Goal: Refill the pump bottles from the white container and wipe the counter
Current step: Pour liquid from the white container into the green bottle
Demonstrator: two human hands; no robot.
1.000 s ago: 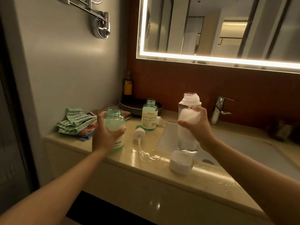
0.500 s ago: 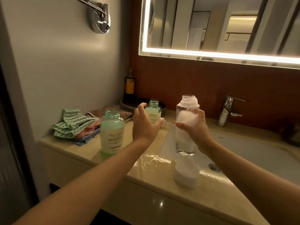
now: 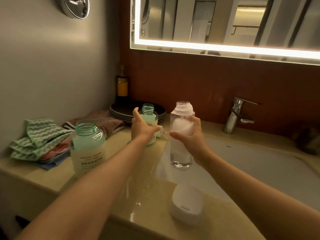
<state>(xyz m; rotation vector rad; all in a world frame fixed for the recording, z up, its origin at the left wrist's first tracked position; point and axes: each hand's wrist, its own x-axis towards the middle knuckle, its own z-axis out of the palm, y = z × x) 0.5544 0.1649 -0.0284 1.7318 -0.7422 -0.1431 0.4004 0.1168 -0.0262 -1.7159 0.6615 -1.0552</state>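
Two pump bottles stood left of the sink (image 3: 259,163). Both were green-tinted clear plastic with round shoulders and open threaded necks, and neither had a pump on it. The near pump bottle (image 3: 87,149), farther left of the sink, stood free and held pale green liquid up to its shoulder. The far pump bottle (image 3: 150,118) stood by the sink's back left corner, its contents mostly hidden. The left hand (image 3: 142,129) had its fingers curled round that bottle's body.

One white container (image 3: 181,135), a tall clear-walled cylinder with an open mouth, was held upright above the sink's left edge, off the surface (image 3: 150,196). White foam clung inside its upper half and clear liquid sat at the bottom. The right hand (image 3: 192,141) gripped its middle, fingers wrapped round it.

One rounded white cap (image 3: 186,203) lay at the sink's front left corner on the glossy beige surface, which was wet there. One stack of dark round plates (image 3: 121,110) sat behind the far bottle. Far left of the sink lay a heap of cloths, with a green wavy-patterned cloth (image 3: 39,135) on top and a brown towel (image 3: 103,122) beside it. One chrome tap (image 3: 233,116) stood behind the sink.
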